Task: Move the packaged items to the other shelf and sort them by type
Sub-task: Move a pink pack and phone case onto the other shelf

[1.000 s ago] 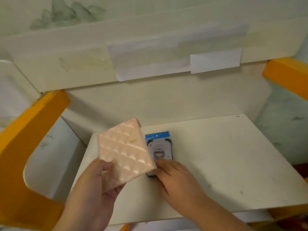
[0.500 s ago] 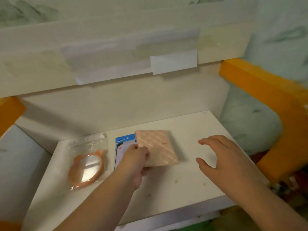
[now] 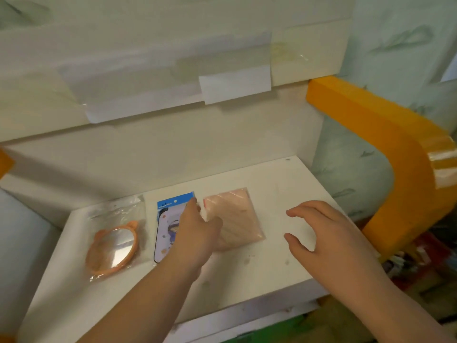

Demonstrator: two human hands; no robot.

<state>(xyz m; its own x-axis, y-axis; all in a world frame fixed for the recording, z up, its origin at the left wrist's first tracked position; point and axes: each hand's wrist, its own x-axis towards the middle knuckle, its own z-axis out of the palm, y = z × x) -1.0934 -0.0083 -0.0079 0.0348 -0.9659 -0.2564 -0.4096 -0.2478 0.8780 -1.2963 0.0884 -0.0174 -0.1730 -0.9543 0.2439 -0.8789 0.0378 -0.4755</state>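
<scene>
Three packaged items lie in a row on the white shelf (image 3: 267, 276). At the left is an orange bear-eared mirror (image 3: 113, 246) in a clear bag. In the middle is a phone case pack (image 3: 167, 226) with a blue header. To its right is a pink quilted pack (image 3: 237, 214), lying flat. My left hand (image 3: 195, 236) rests over the gap between the phone case pack and the pink pack, fingers loosened, thumb on the pink pack's left edge. My right hand (image 3: 321, 233) hovers open over bare shelf to the right of the pink pack.
An upper board with a taped paper label (image 3: 235, 84) overhangs the back of the shelf. A thick orange frame (image 3: 395, 157) curves down the right side. Blurred clutter (image 3: 420, 263) lies below at the right.
The pink pack went from my left hand's grip above the shelf to lying flat beside the phone case pack. My right hand left the phone case pack and moved right. The view shifted right.
</scene>
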